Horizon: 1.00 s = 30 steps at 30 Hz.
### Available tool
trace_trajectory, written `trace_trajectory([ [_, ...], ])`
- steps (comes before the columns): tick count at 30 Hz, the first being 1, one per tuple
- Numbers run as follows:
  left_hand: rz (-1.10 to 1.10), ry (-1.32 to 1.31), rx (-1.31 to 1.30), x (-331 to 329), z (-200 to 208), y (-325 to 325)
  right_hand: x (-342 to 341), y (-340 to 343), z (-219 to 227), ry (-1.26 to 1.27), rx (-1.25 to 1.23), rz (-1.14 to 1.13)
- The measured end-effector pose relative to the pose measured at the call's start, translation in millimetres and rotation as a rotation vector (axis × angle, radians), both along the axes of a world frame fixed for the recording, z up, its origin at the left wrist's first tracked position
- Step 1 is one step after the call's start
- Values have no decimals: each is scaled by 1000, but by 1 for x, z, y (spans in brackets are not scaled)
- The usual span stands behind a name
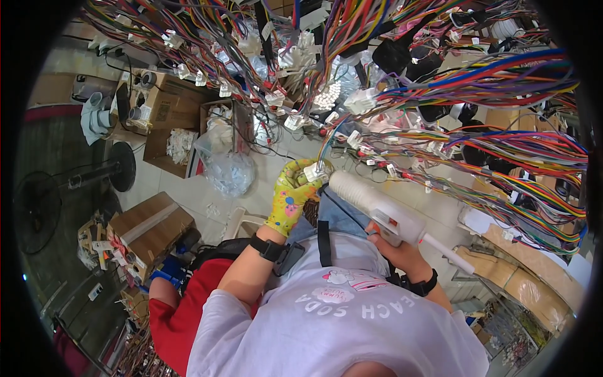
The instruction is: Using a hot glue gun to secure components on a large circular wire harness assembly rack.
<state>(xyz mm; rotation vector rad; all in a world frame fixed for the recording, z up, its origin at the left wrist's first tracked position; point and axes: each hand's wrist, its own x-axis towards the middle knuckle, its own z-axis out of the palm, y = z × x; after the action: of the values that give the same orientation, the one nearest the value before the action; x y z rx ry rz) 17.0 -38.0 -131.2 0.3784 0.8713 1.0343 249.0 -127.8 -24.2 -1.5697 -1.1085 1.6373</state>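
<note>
My left hand [291, 196], in a yellow patterned glove, is closed around a white plastic connector [316, 171] with several coloured wires running up from it. My right hand [405, 252] is bare and wrapped around the handle of a white hot glue gun [392, 212]. A pale glue stick [447, 253] juts out from the gun's back end. The gun's ribbed front end points at the connector, close beside my gloved fingers. Whether its tip touches the connector I cannot tell. A dark cord [344, 207] hangs below the gun.
Thick bundles of coloured wires [496, 81] with white connectors hang in front and to the right. Cardboard boxes [151, 229] and a clear plastic bag [227, 166] are on the left. A person's red sleeve [179, 327] is close at my left. Wrapped cardboard [518, 279] lies at right.
</note>
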Motion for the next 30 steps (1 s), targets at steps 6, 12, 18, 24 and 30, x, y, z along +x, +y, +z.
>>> trace_trajectory([
  [6,-7,-6,-12,-1,-1,0,0,0,-1,-2,8,-6],
  [12,5,-11,4,0,-1,1,3,-2,-5,-43,18,30],
  [18,11,-13,8,-1,-2,1,4,-1,-6,-65,68,79],
  [24,-8,-8,-1,-2,0,1,5,0,-3,-53,14,73],
  [30,-35,-14,-34,-2,-3,2,8,0,2,-92,7,64],
])
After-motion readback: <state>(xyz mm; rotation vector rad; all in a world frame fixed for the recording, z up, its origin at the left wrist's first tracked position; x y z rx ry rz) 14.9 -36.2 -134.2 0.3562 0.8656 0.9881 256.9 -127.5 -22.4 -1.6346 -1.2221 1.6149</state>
